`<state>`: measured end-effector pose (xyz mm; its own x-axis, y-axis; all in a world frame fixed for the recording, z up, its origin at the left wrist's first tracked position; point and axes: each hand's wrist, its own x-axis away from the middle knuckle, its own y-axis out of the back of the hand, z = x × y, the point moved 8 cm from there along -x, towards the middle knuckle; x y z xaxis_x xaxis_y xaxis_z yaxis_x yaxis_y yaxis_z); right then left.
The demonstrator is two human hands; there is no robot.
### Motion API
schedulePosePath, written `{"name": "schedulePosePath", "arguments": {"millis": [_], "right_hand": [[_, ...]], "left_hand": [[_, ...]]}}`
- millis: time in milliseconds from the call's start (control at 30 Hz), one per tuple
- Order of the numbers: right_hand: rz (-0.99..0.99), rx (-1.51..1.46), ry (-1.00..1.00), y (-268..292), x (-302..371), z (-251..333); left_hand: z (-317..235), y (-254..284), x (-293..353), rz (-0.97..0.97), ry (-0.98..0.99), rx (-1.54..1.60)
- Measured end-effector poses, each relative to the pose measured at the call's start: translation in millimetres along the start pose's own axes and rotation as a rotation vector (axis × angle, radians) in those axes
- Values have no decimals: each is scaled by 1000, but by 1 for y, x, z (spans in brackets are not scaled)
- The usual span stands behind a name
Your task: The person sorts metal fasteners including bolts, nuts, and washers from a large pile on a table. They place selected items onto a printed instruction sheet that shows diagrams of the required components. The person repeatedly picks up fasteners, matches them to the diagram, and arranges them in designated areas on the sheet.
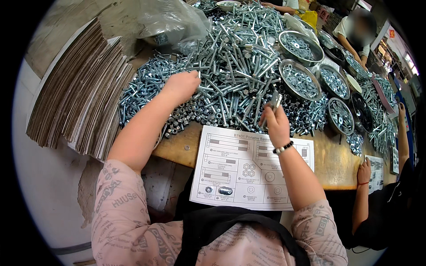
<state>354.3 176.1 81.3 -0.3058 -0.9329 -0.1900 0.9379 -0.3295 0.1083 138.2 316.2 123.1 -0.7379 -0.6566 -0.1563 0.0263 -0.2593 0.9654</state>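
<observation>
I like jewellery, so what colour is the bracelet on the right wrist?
The bracelet has black and pale beads; see the head view.

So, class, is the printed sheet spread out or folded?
The sheet is spread out: its grid of drawings faces up, though the right forearm covers part.

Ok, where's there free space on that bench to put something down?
The bench shows bare between the printed sheet and another person's hand. A smaller strip lies between the sheet's left edge and the nuts. Beyond, bolts and washer bowls crowd everything.
</observation>
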Motion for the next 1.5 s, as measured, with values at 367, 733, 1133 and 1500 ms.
{"name": "schedulePosePath", "arguments": {"millis": [367,733,1133,1500], "right_hand": [[39,-314,-191,52,56,-4],[-70,-499,-423,116,87,-5],[-32,584,-140,138,69,-2],[436,1081,377,64,78,-14]], "left_hand": [[-27,-41,-34,-17,-60,139],[-58,24,-24,-365,187,740],[-275,-11,4,-72,-326,444],[-230,-11,34,177,-283,640]]}}
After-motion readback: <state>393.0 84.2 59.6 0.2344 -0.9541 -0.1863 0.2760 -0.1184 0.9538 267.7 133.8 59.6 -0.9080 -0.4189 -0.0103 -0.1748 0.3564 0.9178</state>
